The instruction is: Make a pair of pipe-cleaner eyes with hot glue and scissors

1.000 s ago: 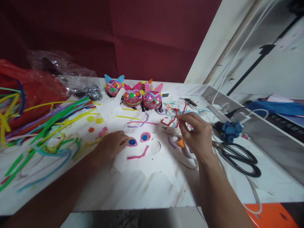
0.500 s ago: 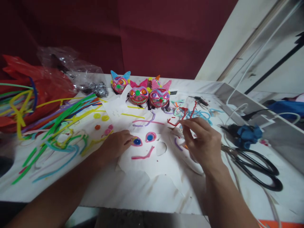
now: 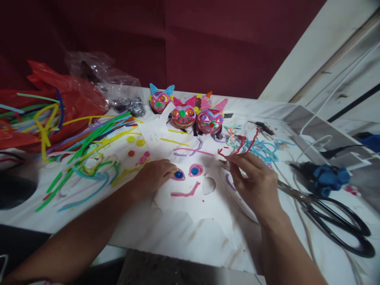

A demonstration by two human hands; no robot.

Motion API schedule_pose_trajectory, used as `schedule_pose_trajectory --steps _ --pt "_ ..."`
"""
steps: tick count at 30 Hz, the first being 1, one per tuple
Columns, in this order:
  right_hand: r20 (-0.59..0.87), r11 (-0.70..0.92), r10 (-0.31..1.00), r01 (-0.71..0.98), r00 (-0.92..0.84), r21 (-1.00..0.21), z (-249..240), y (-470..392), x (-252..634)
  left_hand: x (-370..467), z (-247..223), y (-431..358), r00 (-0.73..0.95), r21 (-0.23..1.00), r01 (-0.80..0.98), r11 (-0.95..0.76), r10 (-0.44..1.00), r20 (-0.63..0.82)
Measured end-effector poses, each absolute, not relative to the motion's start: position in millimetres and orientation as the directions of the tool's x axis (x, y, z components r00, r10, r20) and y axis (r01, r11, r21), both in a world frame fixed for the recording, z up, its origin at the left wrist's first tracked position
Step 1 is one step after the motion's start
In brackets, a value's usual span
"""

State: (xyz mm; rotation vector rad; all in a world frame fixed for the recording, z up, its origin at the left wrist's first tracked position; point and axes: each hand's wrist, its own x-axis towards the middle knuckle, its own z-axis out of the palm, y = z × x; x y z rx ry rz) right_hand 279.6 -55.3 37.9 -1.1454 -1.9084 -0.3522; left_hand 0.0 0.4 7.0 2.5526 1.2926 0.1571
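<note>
Head view, left hand: my left hand (image 3: 154, 176) lies flat on the white paper face (image 3: 190, 194), fingertips touching the left blue-and-pink eye (image 3: 178, 174); grip loose, holding nothing I can see.
Head view, right hand: my right hand (image 3: 257, 184) hovers just right of the face, thumb and forefinger pinched narrow; I cannot tell whether anything thin sits between them.
Paper face: near the middle of the desk (image 3: 166, 233), with a second eye (image 3: 195, 170) and a pink mouth line (image 3: 185, 193) below the eyes.
Scraps: a tangle of red and blue wire pieces (image 3: 252, 144) just beyond my right fingertips.
Finished faces: three colourful round ones with ears (image 3: 185, 113) in a row at the back of the desk.
Left side: a spread of bright pipe cleaners (image 3: 89, 146), red plastic bag (image 3: 71, 101) behind them.
Right side: black scissors (image 3: 341, 217) near my right wrist, a blue lump (image 3: 328, 178) just above them.
</note>
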Motion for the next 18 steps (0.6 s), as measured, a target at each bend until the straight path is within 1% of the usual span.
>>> schedule_pose_trajectory --steps 11,18 --pt "0.761 0.552 0.605 0.812 -0.236 -0.187 33.7 -53.1 278.1 0.4 11.0 1.6 0.59 0.43 0.733 -0.527 0.807 -0.015" --pt "0.747 0.554 0.618 0.81 -0.245 -0.193 30.6 -51.0 279.2 -0.1 11.8 3.1 0.569 0.433 0.75 -0.499 0.821 -0.038"
